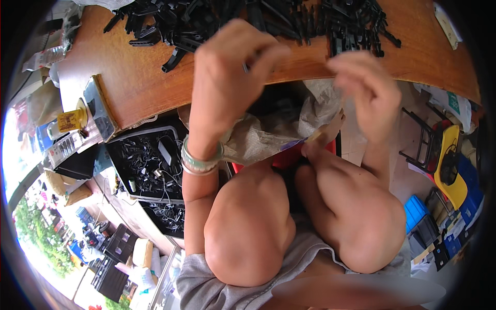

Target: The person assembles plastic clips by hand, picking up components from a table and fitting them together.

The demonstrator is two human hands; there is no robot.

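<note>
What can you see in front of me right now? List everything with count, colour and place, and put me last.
Loose parts: many, black, heaped on the table
Table: one, brown, across the top
Woven sack: one, whitish, below the table's near edge
Red item: one, red, mostly hidden under the sack
Trays: two, black, left of the left forearm, holding small parts and cables
Seat: one, yellow, far right
Containers: several, blue, right
Cases: at least two, black, lower left
Plants: count unclear, green, far left
Wristbands: at least two, pale, left wrist
Shorts: one pair, grey, bottom
Knees: two, bare, lower middle
Left hand: one, bare, upper middle
Right hand: one, bare, blurred, upper right
</note>
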